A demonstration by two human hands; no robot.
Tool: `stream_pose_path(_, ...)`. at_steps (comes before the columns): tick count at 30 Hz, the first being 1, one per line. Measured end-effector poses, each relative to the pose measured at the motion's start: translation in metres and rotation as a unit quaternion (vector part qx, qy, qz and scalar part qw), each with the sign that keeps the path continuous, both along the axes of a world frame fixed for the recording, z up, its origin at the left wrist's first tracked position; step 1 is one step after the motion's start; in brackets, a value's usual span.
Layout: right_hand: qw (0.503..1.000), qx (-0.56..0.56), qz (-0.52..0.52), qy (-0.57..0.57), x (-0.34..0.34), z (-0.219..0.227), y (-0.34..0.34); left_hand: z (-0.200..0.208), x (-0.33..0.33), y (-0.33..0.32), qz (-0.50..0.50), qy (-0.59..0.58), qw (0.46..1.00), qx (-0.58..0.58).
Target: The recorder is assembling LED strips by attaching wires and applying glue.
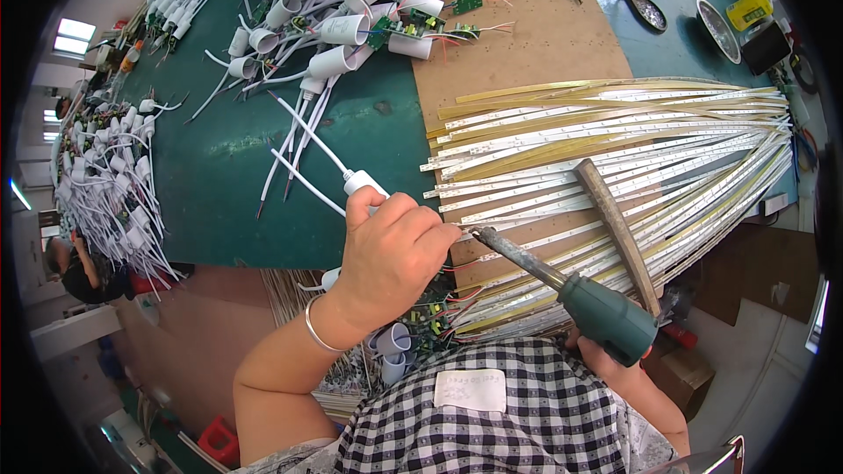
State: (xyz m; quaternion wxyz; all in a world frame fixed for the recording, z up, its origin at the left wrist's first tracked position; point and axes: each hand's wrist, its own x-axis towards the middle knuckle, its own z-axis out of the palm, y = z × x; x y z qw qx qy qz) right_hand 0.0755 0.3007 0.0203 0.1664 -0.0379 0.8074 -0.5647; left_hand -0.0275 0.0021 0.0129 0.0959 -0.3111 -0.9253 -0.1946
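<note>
While the hands are apart, the soldering gun lies between.

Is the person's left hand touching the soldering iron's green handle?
Apart: the head view shows the left hand well left of the green handle, with the metal shaft in the gap between them.

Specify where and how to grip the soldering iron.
Probably by its thick green handle, coming from the picture's lower right, where the right hand holds it. The handle is the broad end; the narrow metal barrel points up and left, toward the left hand, and may be hot, so I'd keep off it.
</note>
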Motion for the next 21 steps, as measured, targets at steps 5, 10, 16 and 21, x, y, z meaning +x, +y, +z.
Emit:
stream_pose_path(5,1.0,0.01,0.003,-0.005,0.0006,-0.0029,-0.0015,-0.0022,-0.0006,-0.0016,-0.003,0.005,1.0,-0.012)
stream_pose_path(10,1.0,-0.01,0.001,-0.005,-0.0011,-0.0048,-0.0031,-0.0031,-0.0004,-0.0022,-0.002,0.006,1.0,-0.012)
stream_pose_path(16,1.0,-0.012,-0.004,0.013,-0.0008,-0.0017,-0.002,-0.0009,0.0003,0.0003,-0.001,-0.003,1.0,-0.001)
stream_pose_path(21,1.0,0.009,-0.009,0.006,0.0035,-0.0006,0.0002,0.001,0.0006,0.0009,0.0,-0.012,1.0,0.006)
